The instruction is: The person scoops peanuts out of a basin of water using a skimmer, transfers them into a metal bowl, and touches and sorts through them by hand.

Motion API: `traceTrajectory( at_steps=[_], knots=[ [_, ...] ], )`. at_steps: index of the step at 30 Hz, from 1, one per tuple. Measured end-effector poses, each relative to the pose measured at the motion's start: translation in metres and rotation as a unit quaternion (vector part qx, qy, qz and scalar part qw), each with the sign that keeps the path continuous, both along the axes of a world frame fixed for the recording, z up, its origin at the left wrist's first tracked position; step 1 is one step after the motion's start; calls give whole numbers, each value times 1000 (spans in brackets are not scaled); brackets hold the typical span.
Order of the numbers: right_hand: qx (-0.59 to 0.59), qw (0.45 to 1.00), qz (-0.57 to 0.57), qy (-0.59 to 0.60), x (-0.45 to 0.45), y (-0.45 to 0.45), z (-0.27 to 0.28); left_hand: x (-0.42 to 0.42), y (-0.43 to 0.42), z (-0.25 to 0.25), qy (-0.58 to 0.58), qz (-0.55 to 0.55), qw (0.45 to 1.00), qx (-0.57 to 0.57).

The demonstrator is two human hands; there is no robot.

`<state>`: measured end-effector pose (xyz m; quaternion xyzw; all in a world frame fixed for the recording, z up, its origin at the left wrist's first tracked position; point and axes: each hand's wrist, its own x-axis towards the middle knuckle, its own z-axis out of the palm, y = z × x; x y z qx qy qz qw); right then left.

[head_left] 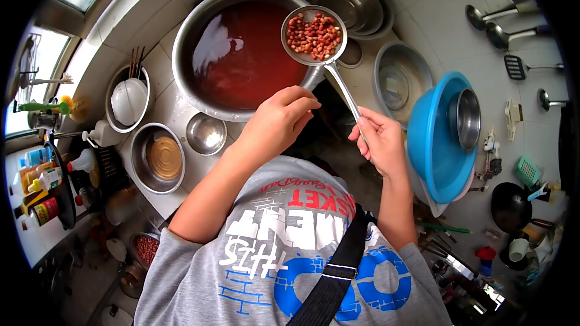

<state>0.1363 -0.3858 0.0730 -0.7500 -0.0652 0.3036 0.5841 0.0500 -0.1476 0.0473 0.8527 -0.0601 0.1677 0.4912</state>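
Note:
My right hand [383, 142] is closed around the long metal handle of a skimmer ladle [342, 89]. Reddish peanuts [314, 36] fill much of its round bowl, which is held over the right rim of a large metal basin [184, 78]. Dark red liquid [241, 54] stands in that basin, with light reflecting off its surface. Near the basin's front rim is my left hand [284, 115], its fingers loosely bent and slightly apart, with nothing visible in them. The palm side of this hand is hidden.
Stacked metal basins [386, 18] sit behind the ladle. At right are another metal basin [426, 63] and a blue plastic basin [423, 145] holding a steel bowl [469, 121]. Smaller metal bowls [206, 134] line the left counter. Utensils, including a slotted turner [516, 67], hang at far right.

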Motion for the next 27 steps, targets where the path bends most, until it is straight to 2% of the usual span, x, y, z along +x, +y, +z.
traceTrajectory(
  at_steps=[8, 13, 17, 22, 27],
  knots=[
    [24, 997, 68, 26, -8, -30, 0, -43, -36, 18, 36, 90, 994, 44],
    [15, 989, 135, 50, -21, -18, -7, -119, -41, 14, 99, 199, 972, 82],
    [13, 976, 214, 46, -42, 12, -7, -196, -46, 11, 149, 295, 942, 67],
    [26, 939, 338, 54, -89, 60, 3, -292, -45, 7, 190, 431, 881, 44],
    [38, 888, 456, 40, -161, 108, 16, -403, -32, -1, 238, 574, 782, 53]
  ],
)
